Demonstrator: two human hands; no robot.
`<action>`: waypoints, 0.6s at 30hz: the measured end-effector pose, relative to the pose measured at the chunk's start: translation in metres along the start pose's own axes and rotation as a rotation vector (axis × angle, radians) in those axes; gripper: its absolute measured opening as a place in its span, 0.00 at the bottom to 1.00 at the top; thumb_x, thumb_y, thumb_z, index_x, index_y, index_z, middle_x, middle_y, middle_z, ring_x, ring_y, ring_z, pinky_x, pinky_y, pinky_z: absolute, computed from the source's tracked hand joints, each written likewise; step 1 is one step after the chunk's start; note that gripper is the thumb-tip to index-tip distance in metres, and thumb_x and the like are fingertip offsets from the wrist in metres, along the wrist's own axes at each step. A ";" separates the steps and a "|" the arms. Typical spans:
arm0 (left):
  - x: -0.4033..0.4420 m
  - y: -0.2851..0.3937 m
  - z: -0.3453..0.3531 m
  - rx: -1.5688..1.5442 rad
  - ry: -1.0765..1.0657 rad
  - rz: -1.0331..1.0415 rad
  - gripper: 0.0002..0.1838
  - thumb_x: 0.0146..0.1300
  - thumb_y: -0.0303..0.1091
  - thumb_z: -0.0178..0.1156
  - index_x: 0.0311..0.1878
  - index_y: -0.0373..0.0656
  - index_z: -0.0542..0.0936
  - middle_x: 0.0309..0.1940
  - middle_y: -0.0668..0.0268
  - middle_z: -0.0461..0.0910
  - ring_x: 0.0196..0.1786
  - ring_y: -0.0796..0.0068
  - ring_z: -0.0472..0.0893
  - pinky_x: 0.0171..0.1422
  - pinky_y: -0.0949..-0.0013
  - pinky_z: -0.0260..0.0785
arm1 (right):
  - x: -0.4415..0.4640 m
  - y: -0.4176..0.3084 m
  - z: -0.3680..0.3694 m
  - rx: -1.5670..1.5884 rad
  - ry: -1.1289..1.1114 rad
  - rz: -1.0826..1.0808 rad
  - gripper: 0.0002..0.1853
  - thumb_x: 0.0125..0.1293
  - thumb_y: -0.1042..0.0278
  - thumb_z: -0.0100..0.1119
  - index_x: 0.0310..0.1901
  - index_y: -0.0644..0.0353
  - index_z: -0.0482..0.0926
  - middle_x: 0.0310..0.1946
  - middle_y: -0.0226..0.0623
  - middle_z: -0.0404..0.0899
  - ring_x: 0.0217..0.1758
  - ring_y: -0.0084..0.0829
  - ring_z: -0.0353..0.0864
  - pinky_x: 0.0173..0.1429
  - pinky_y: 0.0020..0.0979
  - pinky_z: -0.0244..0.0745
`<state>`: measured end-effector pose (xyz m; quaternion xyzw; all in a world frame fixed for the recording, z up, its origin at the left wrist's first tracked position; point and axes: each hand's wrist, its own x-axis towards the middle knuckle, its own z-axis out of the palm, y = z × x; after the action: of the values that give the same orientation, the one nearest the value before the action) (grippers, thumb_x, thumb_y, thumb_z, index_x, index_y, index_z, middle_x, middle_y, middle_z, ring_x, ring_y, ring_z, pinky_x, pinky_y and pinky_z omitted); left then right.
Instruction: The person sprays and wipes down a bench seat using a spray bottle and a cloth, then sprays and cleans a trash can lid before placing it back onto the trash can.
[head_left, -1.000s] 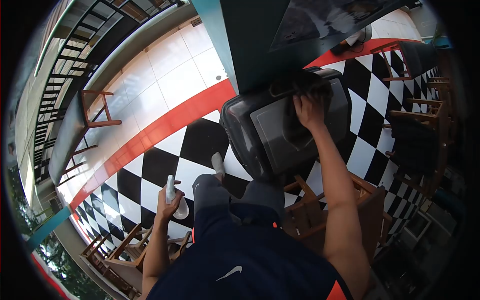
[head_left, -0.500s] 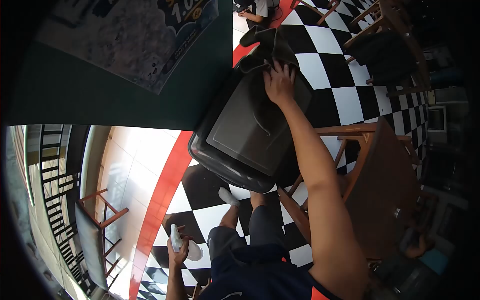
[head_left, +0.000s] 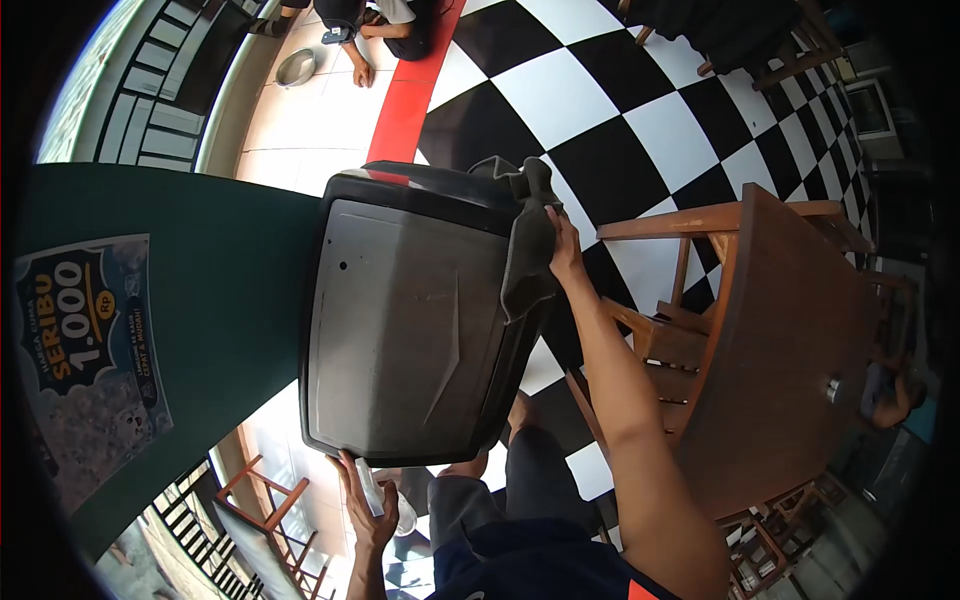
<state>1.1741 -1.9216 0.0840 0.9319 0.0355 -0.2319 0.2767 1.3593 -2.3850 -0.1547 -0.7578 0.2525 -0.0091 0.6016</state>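
Note:
A black, boxy plastic case (head_left: 390, 330) with a large greyish panel fills the middle of the head view. On its right edge, my right hand (head_left: 566, 245) is closed on a dark grey cloth (head_left: 530, 250), which drapes over that side. My left hand (head_left: 367, 508) is at the near left corner, its extended fingertips touching the case's lower edge. A white spray bottle (head_left: 404, 515) is held in that same hand, partly hidden by the fingers. The underside of the case is out of sight.
A green panel with a poster (head_left: 95, 350) stands left, against the case. At right are a wooden table (head_left: 790, 350) and chairs. Another person's hand (head_left: 362, 74) rests on the floor near a metal bowl (head_left: 295, 68). Black and white tiles (head_left: 640, 140) cover the floor.
My left hand with the spray bottle has risen to the case's near edge. My right hand and the cloth have shifted to its right side. The case's panel now faces me more squarely.

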 end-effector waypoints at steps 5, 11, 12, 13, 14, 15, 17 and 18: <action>0.005 0.012 -0.009 0.199 -0.063 0.077 0.47 0.58 0.30 0.59 0.77 0.25 0.48 0.72 0.20 0.47 0.76 0.23 0.50 0.76 0.45 0.57 | -0.180 0.042 0.078 -0.020 0.428 -0.283 0.29 0.72 0.64 0.56 0.70 0.69 0.65 0.68 0.58 0.67 0.72 0.55 0.67 0.78 0.45 0.55; 0.008 -0.001 -0.010 0.473 -0.029 0.275 0.48 0.56 0.29 0.61 0.76 0.21 0.48 0.71 0.19 0.50 0.61 0.33 0.78 0.56 0.55 0.77 | 0.003 -0.122 0.029 -0.279 -0.121 -0.403 0.19 0.74 0.55 0.51 0.46 0.61 0.85 0.49 0.50 0.82 0.52 0.59 0.79 0.55 0.50 0.73; 0.008 0.000 -0.008 0.351 -0.042 0.161 0.48 0.57 0.29 0.62 0.75 0.21 0.48 0.70 0.18 0.50 0.63 0.31 0.74 0.60 0.53 0.74 | 0.044 -0.140 0.042 -0.153 -0.460 -0.338 0.23 0.75 0.49 0.46 0.48 0.59 0.85 0.48 0.51 0.83 0.54 0.59 0.78 0.60 0.48 0.71; 0.004 0.003 -0.006 0.229 -0.053 0.044 0.47 0.57 0.30 0.62 0.75 0.21 0.49 0.69 0.16 0.50 0.66 0.28 0.71 0.63 0.51 0.72 | 0.082 -0.150 0.069 -0.079 -0.763 -0.285 0.25 0.75 0.45 0.44 0.54 0.55 0.83 0.60 0.52 0.78 0.63 0.57 0.75 0.67 0.43 0.68; 0.003 0.003 -0.005 0.209 -0.046 0.021 0.47 0.58 0.30 0.62 0.75 0.20 0.49 0.69 0.17 0.52 0.62 0.31 0.75 0.60 0.51 0.73 | 0.106 -0.174 0.089 -0.107 -0.967 -0.233 0.31 0.74 0.37 0.42 0.65 0.49 0.77 0.73 0.46 0.66 0.73 0.51 0.66 0.74 0.43 0.62; 0.002 0.002 -0.004 0.188 -0.039 -0.002 0.46 0.58 0.31 0.62 0.75 0.20 0.50 0.69 0.17 0.53 0.58 0.34 0.79 0.57 0.52 0.75 | 0.123 -0.172 0.116 -0.143 -1.033 -0.122 0.33 0.72 0.33 0.40 0.68 0.46 0.74 0.76 0.42 0.62 0.76 0.48 0.63 0.76 0.44 0.58; 0.004 0.016 -0.005 0.128 -0.034 -0.076 0.46 0.59 0.32 0.62 0.75 0.20 0.51 0.69 0.19 0.55 0.52 0.37 0.83 0.55 0.52 0.75 | 0.131 -0.170 0.110 -0.190 -1.040 -0.067 0.38 0.70 0.27 0.38 0.73 0.42 0.69 0.78 0.40 0.58 0.79 0.44 0.60 0.79 0.46 0.53; 0.007 0.035 -0.007 0.080 -0.043 -0.136 0.46 0.60 0.33 0.62 0.75 0.20 0.51 0.69 0.20 0.56 0.50 0.37 0.83 0.56 0.51 0.74 | 0.133 -0.145 0.101 -0.180 -1.032 -0.076 0.39 0.69 0.26 0.39 0.73 0.42 0.69 0.77 0.41 0.60 0.78 0.44 0.60 0.79 0.44 0.52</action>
<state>1.1896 -1.9477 0.1030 0.9324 0.0833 -0.2714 0.2236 1.5611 -2.3243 -0.0884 -0.7210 -0.1048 0.3652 0.5796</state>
